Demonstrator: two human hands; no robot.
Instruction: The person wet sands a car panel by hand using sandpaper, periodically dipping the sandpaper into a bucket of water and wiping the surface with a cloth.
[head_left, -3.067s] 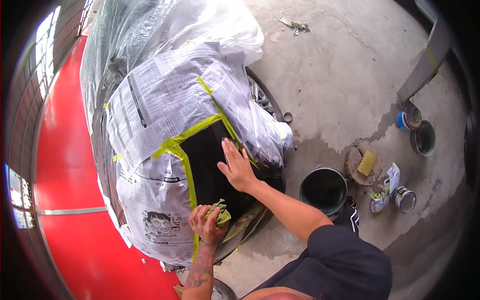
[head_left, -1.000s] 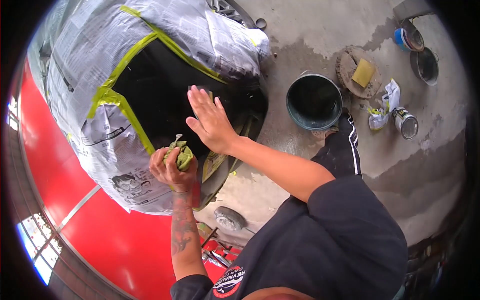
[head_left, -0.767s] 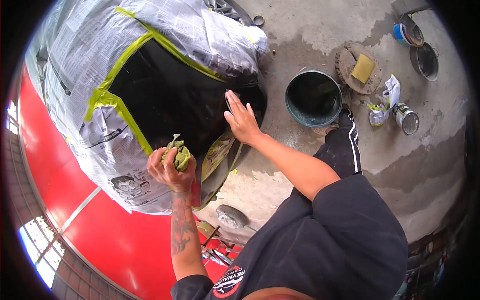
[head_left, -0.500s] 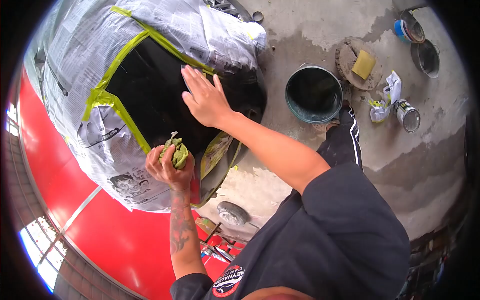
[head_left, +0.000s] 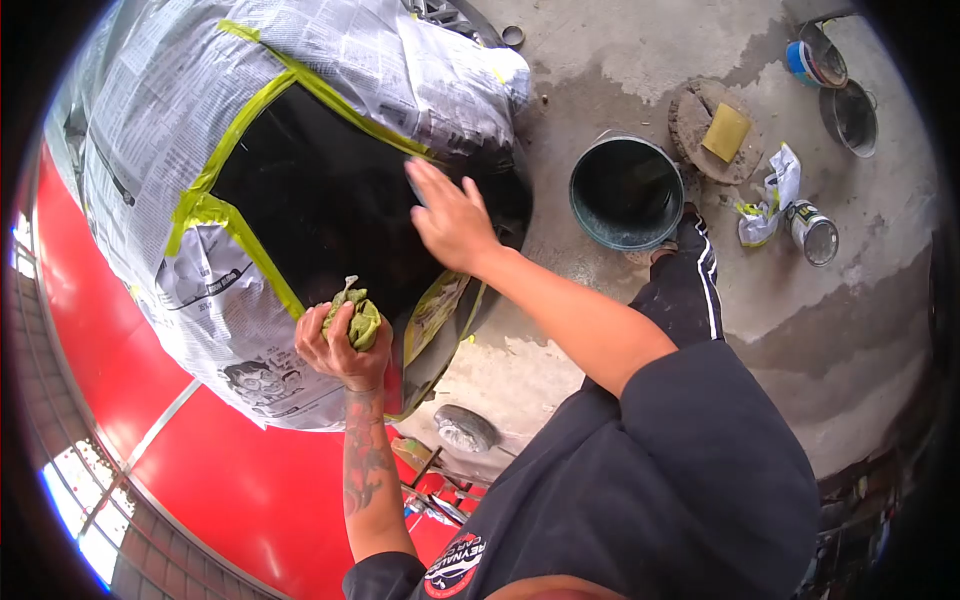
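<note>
A glossy black panel (head_left: pixel 310 190) is framed by yellow-green masking tape (head_left: pixel 240 125), with newspaper (head_left: pixel 150 110) covering the surface around it. My left hand (head_left: pixel 345 345) is closed around a crumpled green cloth (head_left: pixel 352 318) at the panel's lower edge. Flat on the panel's right part lies my right hand (head_left: pixel 455 220), fingers stretched out and thumb apart. Along its fingers shows the edge of a thin grey sheet (head_left: pixel 413 188) that looks like sandpaper; the palm hides most of it.
A dark bucket (head_left: pixel 583 200) stands on the concrete floor beside my foot. Near it a yellow sponge-like block (head_left: pixel 726 132) rests on a round slab (head_left: pixel 690 120). Farther right are a metal can (head_left: pixel 820 240), crumpled paper (head_left: pixel 785 175) and tubs (head_left: pixel 850 115). Red bodywork (head_left: pixel 220 490) extends lower left.
My right hand has slid right and slightly down across the black panel, the grey edge moving with it. My left hand keeps the green cloth at nearly the same place.
</note>
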